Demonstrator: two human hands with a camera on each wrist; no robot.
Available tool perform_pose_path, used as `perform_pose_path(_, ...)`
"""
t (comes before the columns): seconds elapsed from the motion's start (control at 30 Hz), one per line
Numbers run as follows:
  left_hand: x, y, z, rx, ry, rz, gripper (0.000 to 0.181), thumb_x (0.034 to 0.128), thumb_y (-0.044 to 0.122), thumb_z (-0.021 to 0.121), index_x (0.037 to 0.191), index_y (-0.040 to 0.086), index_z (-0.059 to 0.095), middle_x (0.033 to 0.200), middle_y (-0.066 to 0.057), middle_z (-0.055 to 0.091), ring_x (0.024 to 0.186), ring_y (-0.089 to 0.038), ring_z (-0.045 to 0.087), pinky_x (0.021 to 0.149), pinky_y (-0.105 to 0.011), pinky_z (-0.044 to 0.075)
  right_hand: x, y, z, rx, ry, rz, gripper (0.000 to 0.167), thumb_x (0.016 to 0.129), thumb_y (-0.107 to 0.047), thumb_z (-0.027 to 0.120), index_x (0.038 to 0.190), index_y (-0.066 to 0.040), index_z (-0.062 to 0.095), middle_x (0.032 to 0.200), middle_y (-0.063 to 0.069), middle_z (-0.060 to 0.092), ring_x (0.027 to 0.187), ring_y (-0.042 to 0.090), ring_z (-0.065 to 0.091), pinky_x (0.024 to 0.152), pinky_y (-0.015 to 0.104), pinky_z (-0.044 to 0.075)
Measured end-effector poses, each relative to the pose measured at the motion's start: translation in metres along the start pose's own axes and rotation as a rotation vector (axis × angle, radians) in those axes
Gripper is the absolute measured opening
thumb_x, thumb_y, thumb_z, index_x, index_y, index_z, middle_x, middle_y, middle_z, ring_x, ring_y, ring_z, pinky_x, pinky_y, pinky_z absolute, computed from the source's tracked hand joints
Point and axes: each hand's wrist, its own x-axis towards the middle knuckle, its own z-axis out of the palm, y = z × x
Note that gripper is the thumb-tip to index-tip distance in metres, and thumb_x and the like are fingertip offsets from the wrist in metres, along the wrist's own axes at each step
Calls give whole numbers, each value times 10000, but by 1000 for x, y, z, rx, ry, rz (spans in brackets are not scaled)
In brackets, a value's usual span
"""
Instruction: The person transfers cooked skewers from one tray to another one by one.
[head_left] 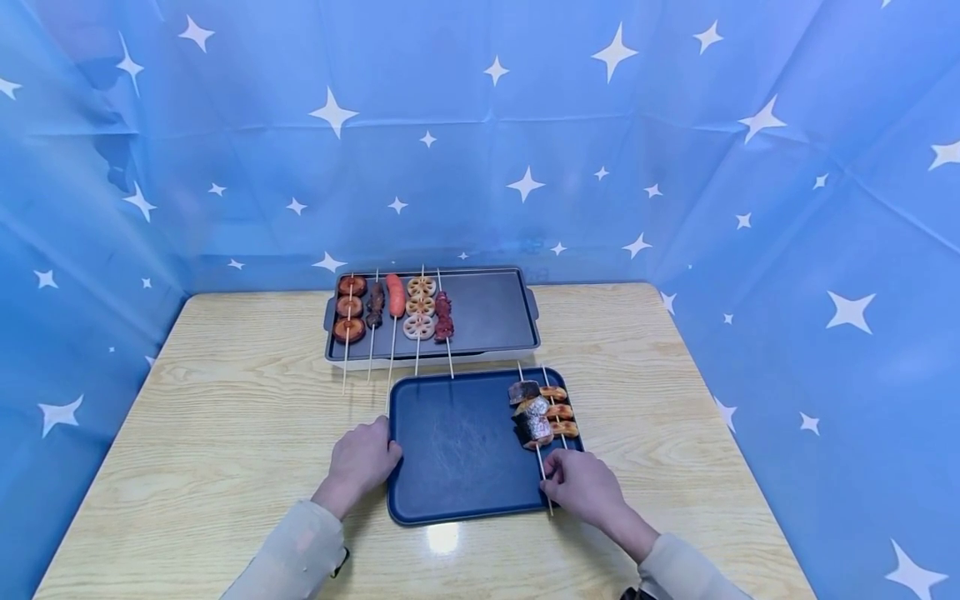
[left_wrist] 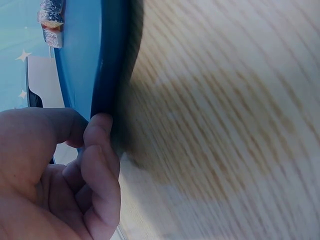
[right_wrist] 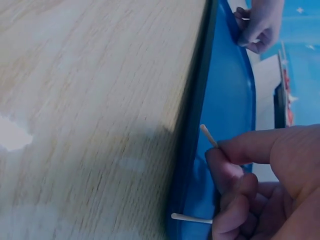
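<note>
right hand (head_left: pixel 585 485) pinching stick of fish-chunk skewer (head_left: pixel 532 421), chunks just beyond fingertips, golden-piece skewer (head_left: pixel 562 412) alongside, left hand (head_left: pixel 363 457) pinching blue tray (head_left: pixel 457 450) by its rim, grill plate (head_left: pixel 487 310) beyond both hands' fingers

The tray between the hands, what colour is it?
The tray is dark blue, best seen in the head view.

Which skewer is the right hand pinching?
The silver-and-black skewer on the blue tray: the right hand pinches its stick. Not the browned skewer beside it.

The griddle (head_left: pixel 491 308) stands behind the tray (head_left: pixel 453 450) on the table (head_left: pixel 217 425).
</note>
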Motion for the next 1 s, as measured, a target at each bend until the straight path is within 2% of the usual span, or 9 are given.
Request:
perform_pose_path(0.4, 1, -2, 1, 18, 18, 10, 182, 840, 221, 587, 906, 52, 603, 679, -62, 568, 556, -214, 515, 482, -345, 368, 2, 2, 5, -22, 7, -4, 166, 738, -184, 777, 764, -197, 614, 612, -128, 557, 525, 67, 479, 512, 275, 359)
perform_pose_path(1.0, 0, -2, 1, -3, 5, 10, 169, 848, 212, 580, 906, 55, 598, 674, -53, 553, 551, -207, 505, 480, -333, 359, 1, -2, 4, -33, -10, 4, 183, 742, -209, 791, 747, -211, 608, 604, -123, 553, 526, 76, 475, 510, 280, 351)
